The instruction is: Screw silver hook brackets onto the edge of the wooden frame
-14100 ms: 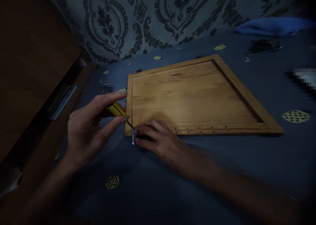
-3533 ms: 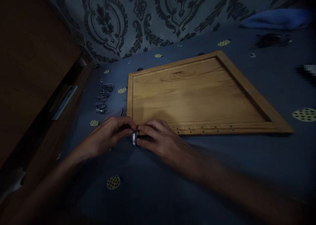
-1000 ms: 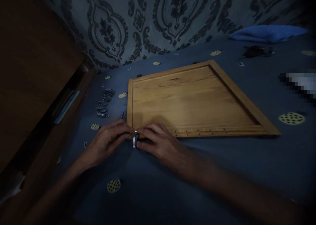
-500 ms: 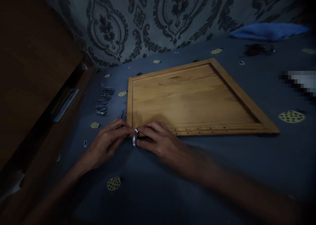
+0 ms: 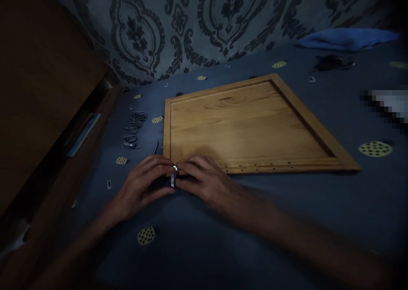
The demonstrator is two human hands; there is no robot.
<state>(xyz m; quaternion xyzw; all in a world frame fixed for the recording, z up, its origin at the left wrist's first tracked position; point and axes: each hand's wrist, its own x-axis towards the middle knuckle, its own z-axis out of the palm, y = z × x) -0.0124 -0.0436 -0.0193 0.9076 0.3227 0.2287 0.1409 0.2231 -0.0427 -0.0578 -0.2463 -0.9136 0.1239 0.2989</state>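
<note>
At wooden board's near left corner | left hand: thumb just lowered beside metal fitting, grip unclear | right hand: clamped on it | likely steadied both sides

Through my head camera, from far off, I see a flat, honey-brown wooden board with a raised frame. It lies flat on blue cloth, with its sunken middle facing up. Dark wavy lines show in the wood near eleven o'clock. Little dark dots sit along its frame around six o'clock. At the board's eight o'clock corner I see a small, shiny, curved silver metal piece. Its long side runs nearly from twelve to six, and its top shines brightly. Part of it is hidden from me.
</note>
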